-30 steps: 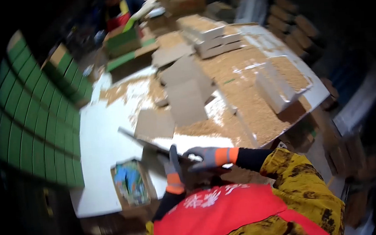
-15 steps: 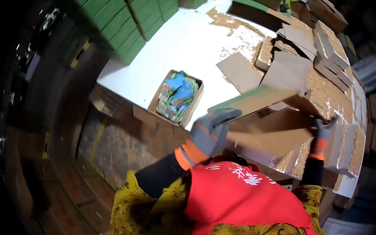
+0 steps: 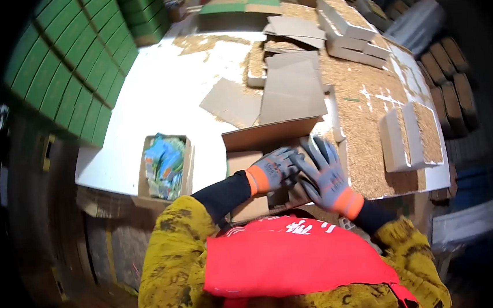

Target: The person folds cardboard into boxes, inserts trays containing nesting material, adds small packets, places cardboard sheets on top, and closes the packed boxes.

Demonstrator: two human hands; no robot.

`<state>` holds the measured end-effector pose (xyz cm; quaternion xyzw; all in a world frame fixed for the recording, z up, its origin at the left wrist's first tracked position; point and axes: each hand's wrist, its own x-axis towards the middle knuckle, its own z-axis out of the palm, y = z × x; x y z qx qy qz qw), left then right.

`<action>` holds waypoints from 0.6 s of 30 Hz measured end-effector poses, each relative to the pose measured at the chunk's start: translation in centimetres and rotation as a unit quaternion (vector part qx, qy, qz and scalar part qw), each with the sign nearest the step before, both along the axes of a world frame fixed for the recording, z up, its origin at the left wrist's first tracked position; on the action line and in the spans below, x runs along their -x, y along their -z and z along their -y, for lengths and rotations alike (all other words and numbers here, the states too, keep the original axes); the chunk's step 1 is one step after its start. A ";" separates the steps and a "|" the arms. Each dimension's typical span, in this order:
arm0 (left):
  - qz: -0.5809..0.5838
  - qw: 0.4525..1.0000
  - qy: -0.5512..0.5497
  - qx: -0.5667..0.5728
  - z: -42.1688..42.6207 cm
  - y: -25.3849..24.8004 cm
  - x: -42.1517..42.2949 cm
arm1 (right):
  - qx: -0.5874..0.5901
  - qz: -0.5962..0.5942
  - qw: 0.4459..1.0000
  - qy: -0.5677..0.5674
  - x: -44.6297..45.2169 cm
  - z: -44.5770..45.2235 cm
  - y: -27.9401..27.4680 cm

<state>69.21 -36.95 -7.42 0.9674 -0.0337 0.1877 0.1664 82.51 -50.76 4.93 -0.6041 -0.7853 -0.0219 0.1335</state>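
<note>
A brown cardboard box (image 3: 249, 207) stands open in front of me at the table's near edge, its back flap (image 3: 268, 135) raised. Over its opening, my left hand (image 3: 272, 170) in a grey glove with an orange cuff points rightward, fingers stretched out and slightly blurred. Beside it my right hand (image 3: 326, 176), gloved alike, reaches over the box's right side with fingers spread. The two hands nearly meet at the fingertips. Both partly hide the box's inside, and I see nothing held in either.
Left of the box stands a small carton (image 3: 187, 176) of blue and green packets. Flat cardboard sheets (image 3: 293, 86) lie beyond. White blocks with grainy brown tops (image 3: 396, 139) stand right, amid loose brown grains (image 3: 369, 173). Green boxes (image 3: 72, 69) are stacked at the far left.
The box, earlier tilted between my spread hands, now stands upright in front of me. Both hands have come together over its opening. My view has turned to the right.
</note>
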 end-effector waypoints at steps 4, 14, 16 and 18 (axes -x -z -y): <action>-0.182 0.966 0.021 0.184 -3.0 -1.0 1.4 | -0.090 -0.029 0.995 0.006 -1.4 -7.0 3.3; -0.162 0.772 -0.597 0.150 -3.1 0.5 11.2 | -0.024 -0.554 0.804 0.216 -4.1 -5.9 9.5; -0.207 0.803 -0.550 0.093 -3.8 0.3 12.8 | 0.035 -0.574 0.775 0.263 -7.5 -6.9 14.6; -0.135 0.830 -0.524 0.135 -2.9 -2.0 12.4 | 0.216 -0.683 0.640 0.278 -9.5 -7.1 14.6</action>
